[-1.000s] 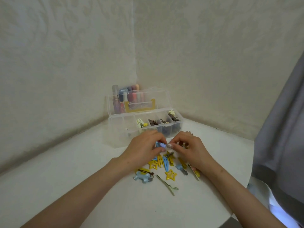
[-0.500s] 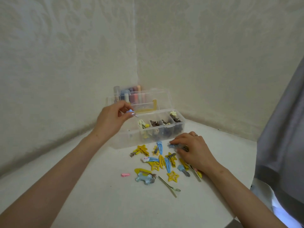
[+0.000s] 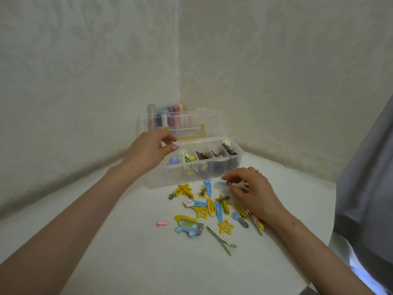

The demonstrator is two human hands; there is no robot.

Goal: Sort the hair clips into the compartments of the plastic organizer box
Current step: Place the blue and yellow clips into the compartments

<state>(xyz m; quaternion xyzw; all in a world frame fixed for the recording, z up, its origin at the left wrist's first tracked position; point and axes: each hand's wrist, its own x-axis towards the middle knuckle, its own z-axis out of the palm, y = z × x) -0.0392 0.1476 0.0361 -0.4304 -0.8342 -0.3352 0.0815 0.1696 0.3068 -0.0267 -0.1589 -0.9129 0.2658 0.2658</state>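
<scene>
Now the white surface (image 3: 127, 262) is carrying everything. Beyond both hands the plastic organizer box (image 3: 168, 177) is standing open. The left hand (image 3: 148, 152) is hovering over the box's left end, fingers loosely curled and holding nothing, with a blue clip (image 3: 173, 161) lying in the compartment just beneath its thumb. The right hand (image 3: 255, 192) is resting before the box, fingertips pinching a small clip (image 3: 223, 184). Loose hair clips (image 3: 210, 209) are lying scattered between the wrists.

Pale patterned walls (image 3: 276, 71) meet behind a white table (image 3: 131, 262); grey fabric (image 3: 370, 188) hangs right.
</scene>
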